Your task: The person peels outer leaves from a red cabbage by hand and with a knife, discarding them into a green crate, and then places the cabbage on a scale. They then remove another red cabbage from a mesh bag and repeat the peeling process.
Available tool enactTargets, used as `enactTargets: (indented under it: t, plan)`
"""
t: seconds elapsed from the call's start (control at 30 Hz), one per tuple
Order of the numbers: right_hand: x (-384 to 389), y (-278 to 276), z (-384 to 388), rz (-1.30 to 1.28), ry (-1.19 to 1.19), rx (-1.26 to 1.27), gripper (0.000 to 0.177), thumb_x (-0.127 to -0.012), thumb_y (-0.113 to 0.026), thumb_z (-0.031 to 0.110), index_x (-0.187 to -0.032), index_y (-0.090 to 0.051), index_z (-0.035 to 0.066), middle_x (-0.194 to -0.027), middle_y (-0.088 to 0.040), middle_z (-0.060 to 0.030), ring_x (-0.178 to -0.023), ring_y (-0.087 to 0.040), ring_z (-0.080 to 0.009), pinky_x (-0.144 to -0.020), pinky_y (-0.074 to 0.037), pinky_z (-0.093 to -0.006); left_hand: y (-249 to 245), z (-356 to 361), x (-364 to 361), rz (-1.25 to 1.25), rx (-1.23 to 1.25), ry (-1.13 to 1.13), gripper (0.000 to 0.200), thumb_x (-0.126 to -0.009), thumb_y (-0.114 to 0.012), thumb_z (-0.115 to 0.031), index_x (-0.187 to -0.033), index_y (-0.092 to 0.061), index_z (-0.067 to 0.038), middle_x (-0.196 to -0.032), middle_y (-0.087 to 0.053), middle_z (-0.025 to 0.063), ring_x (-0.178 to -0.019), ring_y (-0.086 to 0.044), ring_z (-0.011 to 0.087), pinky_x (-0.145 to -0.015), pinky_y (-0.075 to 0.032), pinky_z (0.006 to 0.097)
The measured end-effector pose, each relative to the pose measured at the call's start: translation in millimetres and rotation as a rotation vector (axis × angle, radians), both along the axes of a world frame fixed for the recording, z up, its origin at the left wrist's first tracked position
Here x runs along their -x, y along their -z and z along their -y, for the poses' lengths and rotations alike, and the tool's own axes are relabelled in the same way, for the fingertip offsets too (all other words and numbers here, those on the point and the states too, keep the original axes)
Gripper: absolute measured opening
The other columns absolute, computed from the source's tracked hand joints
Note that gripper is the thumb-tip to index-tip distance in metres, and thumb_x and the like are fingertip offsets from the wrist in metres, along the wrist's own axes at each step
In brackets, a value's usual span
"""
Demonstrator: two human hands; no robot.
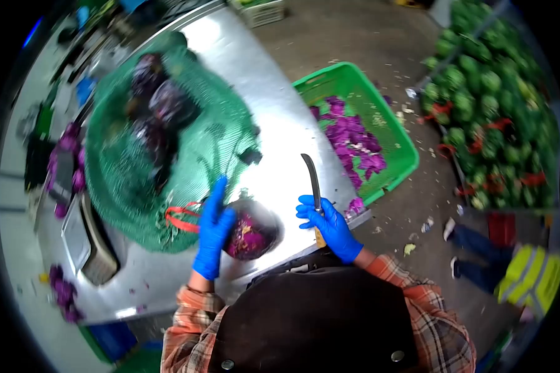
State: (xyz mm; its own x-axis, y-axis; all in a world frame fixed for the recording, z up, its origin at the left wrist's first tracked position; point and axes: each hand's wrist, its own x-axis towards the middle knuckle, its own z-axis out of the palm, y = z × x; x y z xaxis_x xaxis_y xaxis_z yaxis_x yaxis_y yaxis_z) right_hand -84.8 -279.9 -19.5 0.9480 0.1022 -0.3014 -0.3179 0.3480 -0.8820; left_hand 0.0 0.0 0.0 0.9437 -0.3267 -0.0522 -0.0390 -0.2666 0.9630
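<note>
On the metal table (264, 99) a purple cabbage (252, 231) rests near the front edge, its cut base showing. My left hand (214, 230), in a blue glove, is beside the cabbage's left side with fingers extended. My right hand (330, 227), also blue-gloved, holds a knife (312, 174) by its light handle, the curved blade pointing away from me. A green mesh bag (205, 143) with a red tie (182, 219) lies to the left, several dark purple cabbages (171, 102) in and under its netting.
Beyond the table's right edge is a green crate (389, 124) holding purple leaves (354, 140). A scale (93, 242) and trimmed purple cabbages (64, 292) are at left. Green produce (479, 93) is piled at right, near a person in a yellow vest (529, 276).
</note>
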Motion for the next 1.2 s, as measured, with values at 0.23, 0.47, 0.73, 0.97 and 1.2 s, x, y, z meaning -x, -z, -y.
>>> enactTargets:
  t: [0.23, 0.47, 0.73, 0.97, 1.2]
  plan:
    - [-57.0, 20.0, 6.1, 0.02, -0.56, -0.067, 0.042, -0.097, -0.052, 0.015, -0.137, -0.044, 0.004, -0.129, -0.054, -0.0081, -0.115, -0.054, -0.0172, -0.091, -0.05, -0.0341, -9.4, 61.8, 85.2, -0.304, 0.307, -0.774, 0.076, -0.088, -0.066, -0.02, -0.149, -0.023, -0.005, -0.145, -0.037, 0.0136, -0.131, -0.038, 0.0228, -0.109, -0.032, 0.0351]
    - [-102.7, 23.8, 19.4, -0.07, -0.506, -0.069, 0.041, -0.099, -0.048, 0.016, -0.138, -0.041, 0.004, -0.137, -0.049, -0.0096, -0.123, -0.05, -0.0195, -0.095, -0.049, -0.0361, -14.6, 95.5, 101.0, -0.377, 0.28, -0.607, 0.091, -0.089, -0.067, -0.018, -0.152, -0.001, -0.012, -0.151, -0.025, 0.0127, -0.134, -0.035, 0.0249, -0.109, -0.033, 0.0367]
    - [-100.1, 21.7, 9.2, 0.103, -0.349, 0.227, 0.04, -0.097, -0.048, 0.01, -0.137, -0.044, 0.005, -0.135, -0.05, -0.0066, -0.125, -0.047, -0.0153, -0.107, -0.035, -0.0307, 42.4, 80.1, 61.3, -0.197, 0.445, -0.401, 0.106, -0.076, -0.077, -0.014, -0.151, -0.003, -0.008, -0.15, -0.024, 0.0152, -0.136, -0.031, 0.0274, -0.11, -0.032, 0.0395]
    - [-100.6, 7.2, 4.4, -0.03, -0.264, 0.053, 0.041, -0.097, -0.051, 0.022, -0.133, -0.048, 0.005, -0.129, -0.053, -0.0073, -0.12, -0.049, -0.0143, -0.104, -0.036, -0.0296, -39.0, 73.8, 65.4, -0.369, 0.258, -0.423, 0.093, -0.081, -0.072, -0.017, -0.151, -0.011, -0.007, -0.141, -0.037, 0.0141, -0.12, -0.048, 0.0248, -0.096, -0.045, 0.0364]
    - [-124.4, 40.0, 10.7, 0.018, -0.573, 0.572, 0.048, -0.096, -0.055, 0.022, -0.142, -0.042, 0.015, -0.114, -0.058, -0.0049, -0.091, -0.056, -0.0142, -0.081, -0.049, -0.0273, 13.8, 83.8, 54.2, 0.18, 0.081, -0.404, 0.098, -0.072, -0.081, -0.024, -0.148, -0.023, -0.005, -0.149, -0.03, 0.0153, -0.137, -0.03, 0.0289, -0.114, -0.024, 0.0407]
